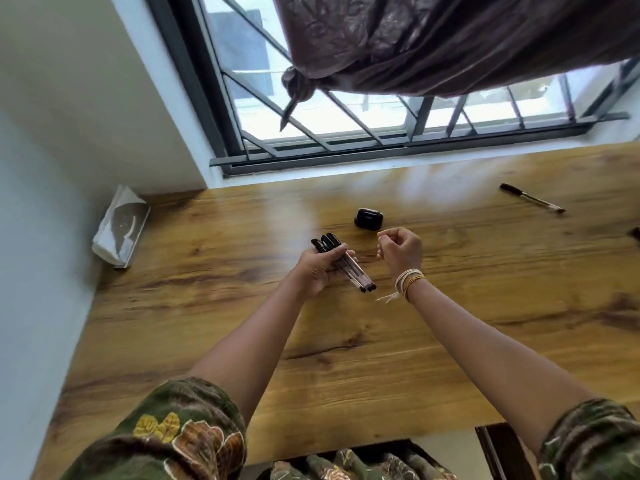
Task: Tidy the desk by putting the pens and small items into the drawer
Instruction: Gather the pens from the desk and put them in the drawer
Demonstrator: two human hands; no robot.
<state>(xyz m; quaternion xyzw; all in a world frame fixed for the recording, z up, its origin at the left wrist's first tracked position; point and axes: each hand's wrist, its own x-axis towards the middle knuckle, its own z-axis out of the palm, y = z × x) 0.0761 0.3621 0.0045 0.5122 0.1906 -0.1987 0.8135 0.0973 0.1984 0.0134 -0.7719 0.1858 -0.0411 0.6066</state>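
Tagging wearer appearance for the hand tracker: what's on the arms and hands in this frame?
Both forearms are bare, with no gloves. Olive-green floral sleeves with yellow and brown leaf prints are pushed up near the elbows. The right hand has cream and orange thread bands at the wrist, with one loose end dangling. The left hand has no visible wristwear.

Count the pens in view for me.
4, roughly: three bundled in the left hand, caps pointing away, and one pen lying loose at the desk's far right. The bundle may hide another.

tissue pack (119,227): desk's far-left corner, against wall | curtain (433,39): knotted, over barred window (346,112)
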